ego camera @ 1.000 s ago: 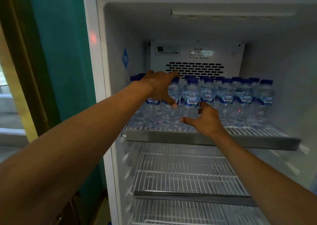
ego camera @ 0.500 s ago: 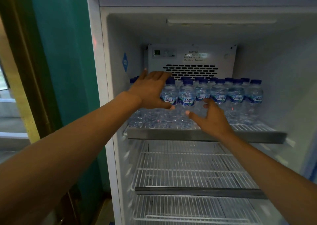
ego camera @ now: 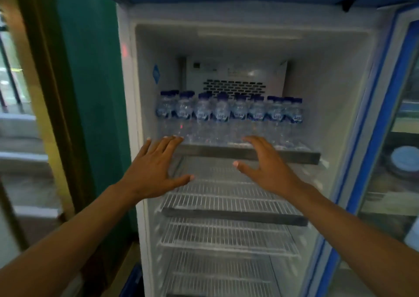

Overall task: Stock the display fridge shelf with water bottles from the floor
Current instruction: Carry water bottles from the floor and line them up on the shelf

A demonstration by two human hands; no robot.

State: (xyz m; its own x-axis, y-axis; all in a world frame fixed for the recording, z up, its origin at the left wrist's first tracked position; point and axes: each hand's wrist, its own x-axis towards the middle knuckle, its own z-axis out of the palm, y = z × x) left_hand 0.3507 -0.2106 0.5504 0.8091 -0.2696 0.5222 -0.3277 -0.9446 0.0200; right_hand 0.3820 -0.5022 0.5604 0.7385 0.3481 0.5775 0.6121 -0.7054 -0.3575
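Setting: open display fridge (ego camera: 226, 36) with a blue frame, beside a teal wall (ego camera: 90, 92).
Bottles: water bottles (ego camera: 229, 113) stand in rows on the top shelf (ego camera: 294, 156), blue caps, labels too blurred to read.
Left hand (ego camera: 156, 167): arm outstretched, palm down, fingers spread, empty, just before the shelf edge.
Right hand (ego camera: 267, 167): likewise spread flat, holding nothing.
Below: bare wire shelves (ego camera: 226, 206).

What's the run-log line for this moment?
left hand: open, empty | right hand: open, empty | water bottles: upright on top shelf | lower shelves: bare
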